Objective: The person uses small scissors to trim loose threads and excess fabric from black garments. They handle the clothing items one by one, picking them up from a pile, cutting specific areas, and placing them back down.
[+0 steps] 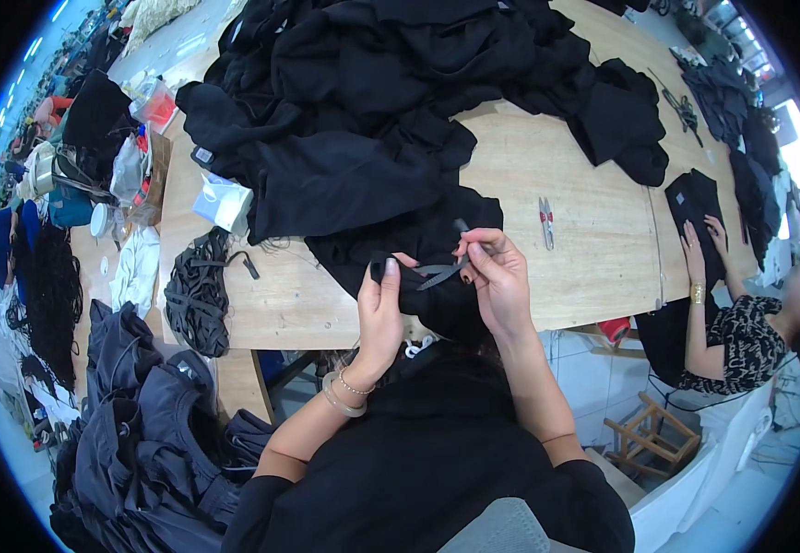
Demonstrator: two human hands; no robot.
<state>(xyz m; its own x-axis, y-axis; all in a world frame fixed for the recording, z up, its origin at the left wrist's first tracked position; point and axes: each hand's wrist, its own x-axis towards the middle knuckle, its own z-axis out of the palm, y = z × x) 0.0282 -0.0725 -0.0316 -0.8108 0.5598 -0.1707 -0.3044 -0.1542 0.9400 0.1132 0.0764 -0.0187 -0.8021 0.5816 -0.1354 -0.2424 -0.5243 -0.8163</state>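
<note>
My left hand (382, 318) is closed, its thumb pressed on an edge of a black garment (354, 251) lying on the table in front of me. In a pinch, my right hand (501, 286) holds a dark grey flat drawstring (438, 274). The drawstring loops across the gap toward my left fingers, and one end sticks up above the right fingertips. Whether it passes into the fabric at my left thumb is hidden. Thread snips (546, 224) with red on the handles lie to the right of my right hand.
Black garments (372, 74) are heaped across the far side. A tangled bundle of drawstrings (199, 295) and a tissue pack (223, 203) lie left on the wooden table (584, 267). Dark garments (151, 415) pile at lower left. At right, a co-worker's hands (695, 244) rest on black cloth near a wooden stool (649, 433).
</note>
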